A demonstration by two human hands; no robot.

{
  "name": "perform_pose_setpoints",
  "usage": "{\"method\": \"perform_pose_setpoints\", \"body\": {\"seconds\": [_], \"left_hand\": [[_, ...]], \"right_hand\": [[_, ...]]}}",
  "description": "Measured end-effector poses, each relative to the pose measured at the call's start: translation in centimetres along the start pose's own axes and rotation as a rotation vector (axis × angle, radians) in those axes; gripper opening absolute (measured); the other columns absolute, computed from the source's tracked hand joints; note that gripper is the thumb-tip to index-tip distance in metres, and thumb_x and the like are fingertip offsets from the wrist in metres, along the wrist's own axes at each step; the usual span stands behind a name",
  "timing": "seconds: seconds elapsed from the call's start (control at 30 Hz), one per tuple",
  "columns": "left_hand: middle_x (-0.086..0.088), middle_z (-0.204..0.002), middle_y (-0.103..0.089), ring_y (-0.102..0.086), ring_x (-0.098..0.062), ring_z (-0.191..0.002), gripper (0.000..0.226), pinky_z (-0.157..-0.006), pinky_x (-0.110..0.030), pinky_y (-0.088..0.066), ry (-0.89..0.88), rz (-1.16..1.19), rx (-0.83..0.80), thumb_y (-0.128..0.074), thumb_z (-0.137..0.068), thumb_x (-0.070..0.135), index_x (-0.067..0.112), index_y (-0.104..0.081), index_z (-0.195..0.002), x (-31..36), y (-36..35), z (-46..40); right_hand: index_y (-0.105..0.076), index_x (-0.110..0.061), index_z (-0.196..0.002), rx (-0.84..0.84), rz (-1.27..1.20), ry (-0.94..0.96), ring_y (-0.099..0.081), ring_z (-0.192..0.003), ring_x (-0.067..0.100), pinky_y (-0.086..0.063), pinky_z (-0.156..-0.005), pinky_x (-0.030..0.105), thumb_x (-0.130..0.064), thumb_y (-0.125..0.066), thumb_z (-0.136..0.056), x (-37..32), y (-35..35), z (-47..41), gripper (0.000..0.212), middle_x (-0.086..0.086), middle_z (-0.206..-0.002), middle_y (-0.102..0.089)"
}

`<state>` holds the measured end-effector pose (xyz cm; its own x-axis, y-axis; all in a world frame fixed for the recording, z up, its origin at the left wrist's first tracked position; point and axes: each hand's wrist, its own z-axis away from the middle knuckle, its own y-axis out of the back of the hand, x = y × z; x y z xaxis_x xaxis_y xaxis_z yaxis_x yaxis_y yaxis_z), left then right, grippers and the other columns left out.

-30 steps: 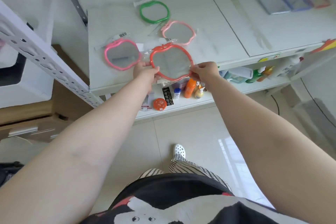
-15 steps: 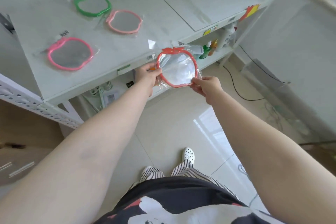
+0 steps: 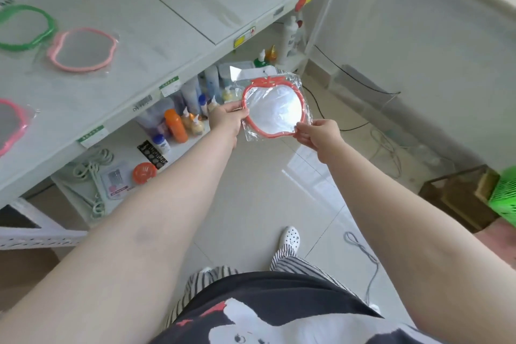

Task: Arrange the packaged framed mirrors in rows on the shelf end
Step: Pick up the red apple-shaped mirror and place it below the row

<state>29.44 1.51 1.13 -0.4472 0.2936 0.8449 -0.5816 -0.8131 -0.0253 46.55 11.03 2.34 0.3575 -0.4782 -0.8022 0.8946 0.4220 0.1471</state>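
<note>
Hands hold the red mirror (image 3: 272,112) in mid-air, off the shelf (image 3: 134,45) and just beyond its front edge, over the floor (image 3: 251,198). The left hand (image 3: 227,119) has its grip clamped on the left side of the frame; the right hand (image 3: 318,134) pinches the lower right edge of frame and wrapper between thumb and fingertips.

Handling, as a judgement: the mirror looks light and stiff, with a plastic frame and a face likely to break if dropped on the hard floor. The loose clear wrapper is probably slippery. Take hold of the frame rim through the wrapper at two opposite sides, never by the wrapper flap alone, and lay it flat.

On the shelf, to the left of the held mirror, three packaged mirrors lie flat and apart: a hot-pink mirror (image 3: 11,126) nearest, a pale pink mirror (image 3: 82,49) further back, and a green mirror (image 3: 23,28) beside it. Bare shelf remains near the front edge.

Below the shelf, a lower level carries bottles (image 3: 174,124). Beyond, cables lie on the tiled floor by a white wall.
</note>
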Motion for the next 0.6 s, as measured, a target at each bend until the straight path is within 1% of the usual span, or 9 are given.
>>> {"method": "perform_pose_setpoints", "body": {"seconds": [0.07, 0.13, 0.2, 0.23, 0.27, 0.33, 0.37, 0.47, 0.6], "left_hand": [[-0.004, -0.112, -0.067, -0.062, -0.017, -0.098, 0.036, -0.089, -0.019, -0.043, -0.031, -0.034, 0.022, -0.066, -0.082, 0.000, 0.006, -0.066, -0.117, 0.2, -3.1, -0.1], [-0.001, -0.109, -0.066, -0.058, -0.012, -0.092, 0.036, -0.085, -0.015, -0.040, -0.051, -0.042, 0.043, -0.066, -0.083, 0.000, 0.006, -0.065, -0.119, 0.3, -6.5, -0.5], [0.001, -0.108, -0.065, -0.057, -0.011, -0.090, 0.036, -0.084, -0.014, -0.039, -0.042, -0.049, 0.059, -0.066, -0.084, 0.001, 0.007, -0.065, -0.119, 0.3, -10.0, -0.9], [-0.001, -0.110, -0.067, -0.058, -0.011, -0.090, 0.036, -0.084, -0.014, -0.040, -0.036, -0.048, 0.065, -0.066, -0.083, 0.001, 0.007, -0.065, -0.119, 0.2, -11.3, -1.2], [-0.004, -0.112, -0.068, -0.058, -0.011, -0.090, 0.036, -0.083, -0.015, -0.040, -0.029, -0.051, 0.069, -0.066, -0.083, 0.001, 0.007, -0.066, -0.119, 0.1, -12.6, -1.4], [-0.006, -0.114, -0.069, -0.060, -0.012, -0.088, 0.035, -0.081, -0.016, -0.041, -0.027, -0.060, 0.080, -0.067, -0.083, 0.000, 0.007, -0.066, -0.117, 0.1, -14.8, -2.0], [-0.007, -0.114, -0.069, -0.061, -0.013, -0.087, 0.035, -0.081, -0.016, -0.042, -0.031, -0.064, 0.082, -0.067, -0.082, 0.000, 0.007, -0.067, -0.116, 0.1, -15.8, -2.4], [-0.007, -0.115, -0.070, -0.062, -0.014, -0.087, 0.036, -0.082, -0.017, -0.044, -0.038, -0.092, 0.081, -0.068, -0.081, 0.000, 0.008, -0.067, -0.116, 1.2, -18.4, -3.9], [-0.005, -0.115, -0.069, -0.061, -0.013, -0.089, 0.037, -0.085, -0.017, -0.044, -0.052, -0.136, 0.057, -0.067, -0.082, 0.000, 0.009, -0.066, -0.117, 3.4, -21.7, -6.8]], "right_hand": [[-0.055, -0.010, -0.098, -0.003, 0.001, -0.006, -0.071, -0.053, 0.013, -0.058, -0.088, 0.036, -0.004, -0.069, -0.083, -0.5, 2.2, -1.8, 0.021, 0.010, -0.075, -0.068], [-0.056, -0.008, -0.098, -0.008, -0.004, -0.005, -0.071, -0.054, 0.013, -0.059, -0.084, 0.033, -0.004, -0.069, -0.083, -1.2, 4.7, -3.8, 0.020, 0.011, -0.075, -0.068], [-0.056, -0.006, -0.099, -0.013, -0.009, -0.005, -0.070, -0.053, 0.012, -0.061, -0.073, 0.026, -0.003, -0.068, -0.084, -2.0, 7.4, -5.8, 0.019, 0.012, -0.075, -0.068], [-0.059, -0.002, -0.101, -0.012, -0.006, -0.005, -0.069, -0.052, 0.012, -0.061, -0.067, 0.023, -0.002, -0.068, -0.084, -2.3, 8.5, -6.6, 0.019, 0.012, -0.075, -0.068], [-0.061, 0.005, -0.105, -0.006, 0.003, -0.005, -0.069, -0.051, 0.011, -0.060, -0.063, 0.021, -0.002, -0.068, -0.084, -2.7, 9.5, -7.3, 0.023, 0.013, -0.074, -0.068], [-0.054, 0.021, -0.116, 0.010, 0.025, -0.005, -0.069, -0.052, 0.012, -0.060, -0.064, 0.021, -0.003, -0.069, -0.084, -3.5, 11.3, -8.9, 0.042, 0.013, -0.075, -0.068], [-0.050, 0.022, -0.119, 0.013, 0.036, 0.000, -0.069, -0.053, 0.013, -0.061, -0.067, 0.022, -0.003, -0.068, -0.083, -3.8, 12.0, -9.6, 0.047, 0.012, -0.075, -0.068], [-0.047, 0.021, -0.124, 0.016, 0.017, -0.004, -0.070, -0.056, 0.013, -0.061, -0.074, 0.026, -0.002, -0.068, -0.083, -4.9, 13.5, -11.8, 0.052, 0.012, -0.077, -0.069], [-0.044, 0.020, -0.127, 0.019, -0.015, -0.004, -0.071, -0.056, 0.014, -0.061, -0.066, 0.025, -0.001, -0.069, -0.084, -6.9, 14.7, -15.3, 0.054, 0.013, -0.077, -0.069]]}}
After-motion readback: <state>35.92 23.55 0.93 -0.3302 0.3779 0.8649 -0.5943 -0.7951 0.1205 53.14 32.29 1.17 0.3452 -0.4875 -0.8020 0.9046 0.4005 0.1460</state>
